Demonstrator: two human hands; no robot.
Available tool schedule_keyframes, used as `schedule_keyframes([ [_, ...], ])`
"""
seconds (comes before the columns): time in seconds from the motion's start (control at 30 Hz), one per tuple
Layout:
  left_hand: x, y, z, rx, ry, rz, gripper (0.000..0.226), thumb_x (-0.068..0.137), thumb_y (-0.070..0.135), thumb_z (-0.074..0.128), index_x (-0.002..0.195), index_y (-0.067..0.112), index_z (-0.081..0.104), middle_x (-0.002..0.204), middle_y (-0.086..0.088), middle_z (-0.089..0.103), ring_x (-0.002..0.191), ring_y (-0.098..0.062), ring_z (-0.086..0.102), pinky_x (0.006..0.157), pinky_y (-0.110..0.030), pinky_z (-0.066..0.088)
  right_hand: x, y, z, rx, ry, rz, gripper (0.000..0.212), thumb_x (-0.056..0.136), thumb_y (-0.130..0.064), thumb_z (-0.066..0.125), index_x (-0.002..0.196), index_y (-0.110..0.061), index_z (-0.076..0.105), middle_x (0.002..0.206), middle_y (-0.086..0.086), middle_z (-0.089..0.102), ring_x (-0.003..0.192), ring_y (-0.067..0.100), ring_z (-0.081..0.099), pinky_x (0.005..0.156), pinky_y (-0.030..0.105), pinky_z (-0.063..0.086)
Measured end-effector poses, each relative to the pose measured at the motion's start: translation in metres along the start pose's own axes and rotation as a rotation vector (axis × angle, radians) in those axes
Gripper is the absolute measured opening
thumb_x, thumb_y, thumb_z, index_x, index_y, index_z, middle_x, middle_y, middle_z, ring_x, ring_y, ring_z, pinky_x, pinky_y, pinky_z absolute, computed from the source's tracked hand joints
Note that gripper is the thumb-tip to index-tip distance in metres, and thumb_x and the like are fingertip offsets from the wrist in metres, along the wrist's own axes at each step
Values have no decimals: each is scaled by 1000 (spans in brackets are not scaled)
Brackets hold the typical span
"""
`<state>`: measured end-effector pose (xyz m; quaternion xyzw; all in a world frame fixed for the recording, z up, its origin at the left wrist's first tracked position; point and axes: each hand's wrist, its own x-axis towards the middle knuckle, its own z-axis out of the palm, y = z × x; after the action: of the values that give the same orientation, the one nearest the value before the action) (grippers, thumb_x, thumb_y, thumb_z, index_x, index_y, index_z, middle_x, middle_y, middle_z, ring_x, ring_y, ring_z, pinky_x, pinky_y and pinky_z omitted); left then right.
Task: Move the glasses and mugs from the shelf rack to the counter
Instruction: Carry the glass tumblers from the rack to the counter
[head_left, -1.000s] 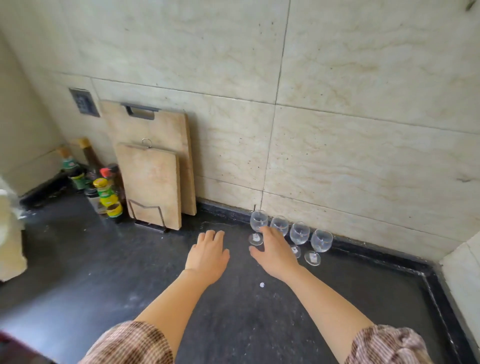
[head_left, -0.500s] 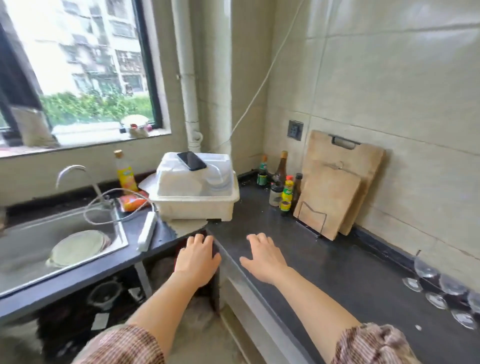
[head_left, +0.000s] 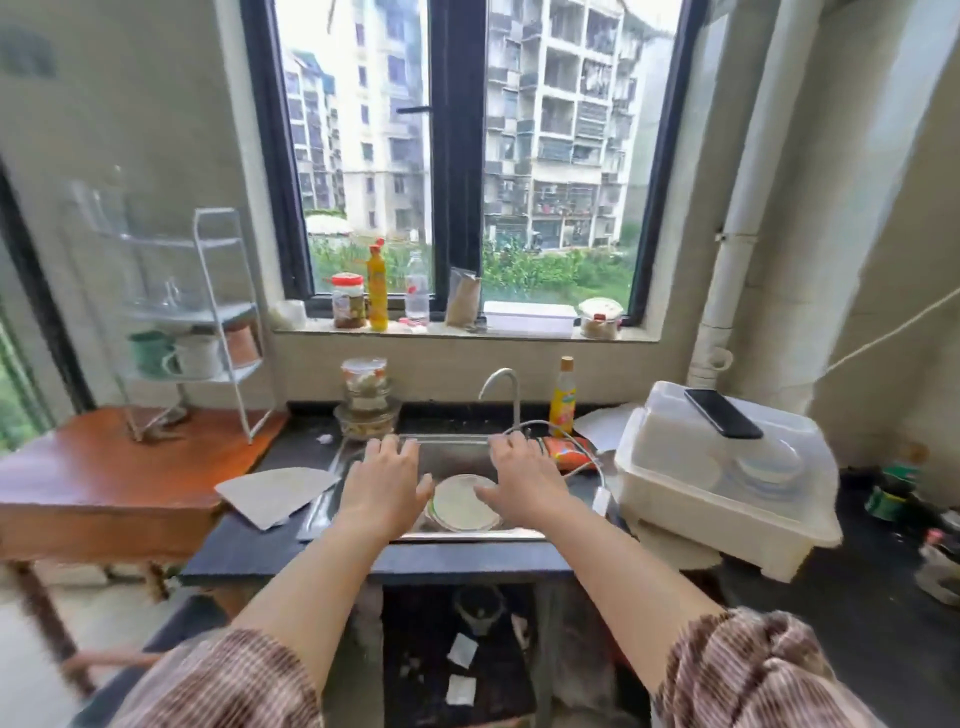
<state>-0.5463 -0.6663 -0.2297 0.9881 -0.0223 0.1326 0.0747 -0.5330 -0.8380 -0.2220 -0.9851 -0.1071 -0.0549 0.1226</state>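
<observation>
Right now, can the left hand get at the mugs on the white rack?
Probably not yet. The left hand hovers over the sink, apart from the mugs on the rack's lower shelf. Nothing seems to stand between them, so a step left should do.

A white rack (head_left: 228, 312) stands at the wooden table's (head_left: 104, 478) back right corner, mugs (head_left: 195, 356) on its lower shelf, blurred glasses (head_left: 166, 293) above. The dark table (head_left: 249, 551) carries a sink (head_left: 452, 456), paper (head_left: 275, 491) at its left edge and a dish box (head_left: 701, 499) at the right.
</observation>
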Motion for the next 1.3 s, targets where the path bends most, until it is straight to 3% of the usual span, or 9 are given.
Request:
schedule_keyframes([
  [0.17, 52, -96, -15, -70, 35, -199, 52, 94, 39, 44, 139, 14, 40, 137, -10, 44, 129, -29, 37, 102, -44, 41, 95, -77, 13, 21, 25, -145, 55, 91, -40, 57, 137, -13, 40, 134, 11, 44, 127, 31, 40, 99, 48, 43],
  [0.37, 122, -201, -44, -1, 76, -344, 48, 93, 39, 44, 133, 13, 44, 135, -12, 46, 128, -31, 37, 101, -46, 41, 208, -173, 26, 92, 33, -295, 62, 89, -39, 58, 142, -14, 38, 142, 11, 42, 132, 33, 39, 103, 49, 41],
  [0.67, 212, -334, -87, -107, 181, -538, 51, 93, 42, 42, 138, 17, 42, 140, -12, 44, 131, -29, 39, 105, -43, 37, 337, -296, 27, 71, 45, -472, 59, 90, -37, 57, 139, -13, 37, 140, 11, 41, 130, 32, 38, 101, 48, 41],
  [0.93, 297, -445, -115, -136, 302, -470, 53, 95, 36, 46, 142, 15, 38, 145, -9, 42, 128, -26, 45, 99, -38, 40, 448, -403, 30, 96, 136, -539, 55, 91, -37, 59, 136, -13, 40, 133, 10, 46, 123, 29, 43, 98, 41, 44],
  [1.3, 430, -614, -164, -241, 428, -314, 50, 95, 32, 42, 140, 11, 39, 142, -11, 46, 125, -24, 46, 95, -35, 41, 606, -549, 6, 205, 280, -452, 59, 91, -33, 59, 140, -11, 36, 137, 10, 44, 126, 27, 41, 102, 40, 41],
])
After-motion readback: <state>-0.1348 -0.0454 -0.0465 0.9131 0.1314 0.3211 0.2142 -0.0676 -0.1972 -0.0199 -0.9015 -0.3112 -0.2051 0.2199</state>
